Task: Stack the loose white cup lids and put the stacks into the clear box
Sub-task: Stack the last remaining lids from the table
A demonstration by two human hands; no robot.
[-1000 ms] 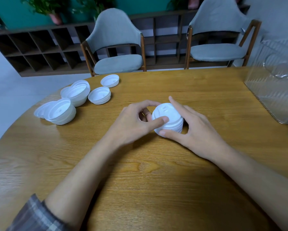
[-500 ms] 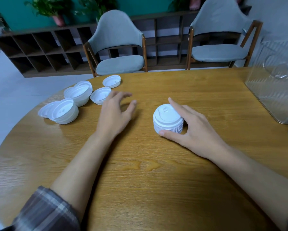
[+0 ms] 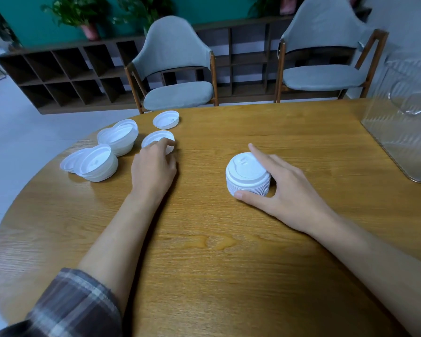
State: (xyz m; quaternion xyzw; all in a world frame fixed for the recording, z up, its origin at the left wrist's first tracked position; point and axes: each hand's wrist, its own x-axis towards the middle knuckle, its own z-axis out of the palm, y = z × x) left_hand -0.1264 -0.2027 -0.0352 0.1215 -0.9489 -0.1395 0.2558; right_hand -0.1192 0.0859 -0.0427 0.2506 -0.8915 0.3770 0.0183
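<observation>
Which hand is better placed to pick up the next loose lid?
Left. The left hand has its fingers resting on a loose lid, close to the other lids. The right hand grips the stack and sits farther from them.

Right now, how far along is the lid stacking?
Done: one tidy lid stack stands upright. In hand: right hand grips that stack; left hand touches a loose lid. Left: the single lid, the nearer pile and farther pile, then getting every stack into the clear box.
</observation>
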